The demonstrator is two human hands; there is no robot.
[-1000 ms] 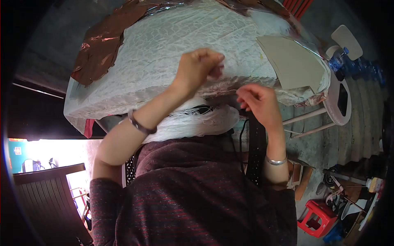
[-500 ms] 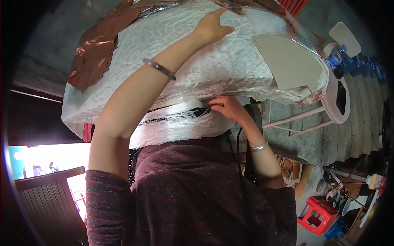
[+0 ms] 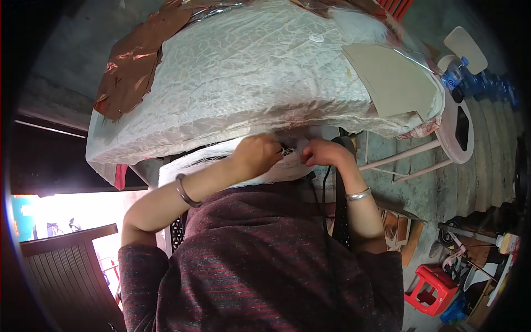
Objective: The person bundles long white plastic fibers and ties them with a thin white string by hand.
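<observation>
A bundle of loose white threads (image 3: 193,163) lies across my lap, just under the table's near edge. My left hand (image 3: 257,157) is over the bundle with its fingers curled; what they hold is hidden. A little to the right, my right hand (image 3: 326,154) has its fingers pinched together at the threads' right end. Some fine strands show in the narrow gap between the two hands. On the lace-covered table (image 3: 238,72) rests a small white round piece (image 3: 316,37), too small to identify.
Brown foil-like sheet (image 3: 130,66) covers the table's left corner, and grey cardboard (image 3: 395,80) lies at the right. Beside the table stands a white chair (image 3: 456,133). Water bottles (image 3: 453,77) and a red stool (image 3: 431,290) are on the right. A black strap (image 3: 340,205) hangs beside my right arm.
My left hand has come back from the far part of the table to the threads on my lap. The white round piece now shows where it was. My right hand has shifted slightly right.
</observation>
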